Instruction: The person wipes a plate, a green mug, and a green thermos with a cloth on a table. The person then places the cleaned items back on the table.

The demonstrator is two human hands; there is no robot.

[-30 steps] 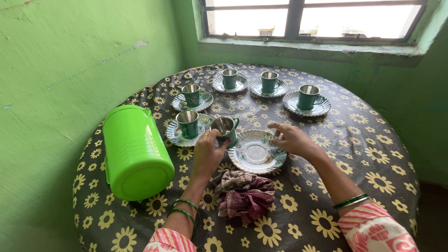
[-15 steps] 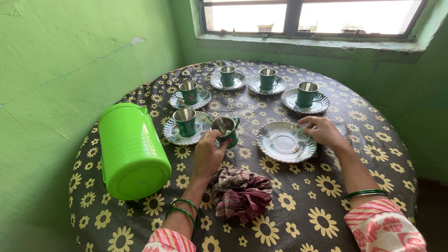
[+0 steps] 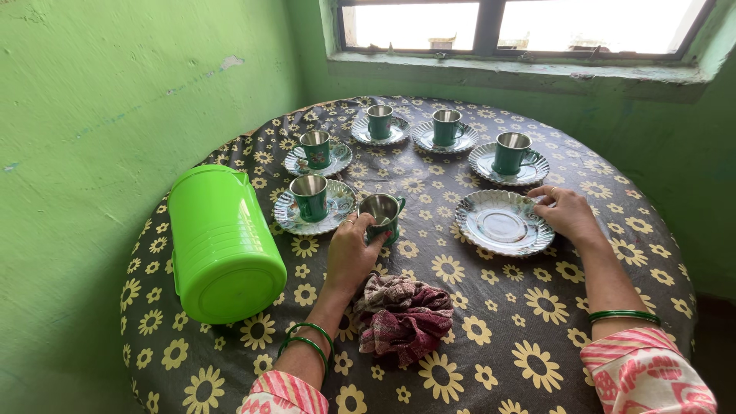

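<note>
My left hand grips a green cup with a steel inside, tilted a little, on the flowered tablecloth. My right hand holds the right rim of an empty silver saucer lying flat on the table, to the right of that cup. Just left of the held cup, another green cup stands on its own saucer.
Four more green cups on saucers ring the far side, among them one at the left and one at the right. A bright green plastic jug lies on its side at the left. A crumpled checked cloth sits near me.
My right hand has slid the empty saucer to the right, away from the cup. My left hand has kept its hold on the cup in about the same place.
</note>
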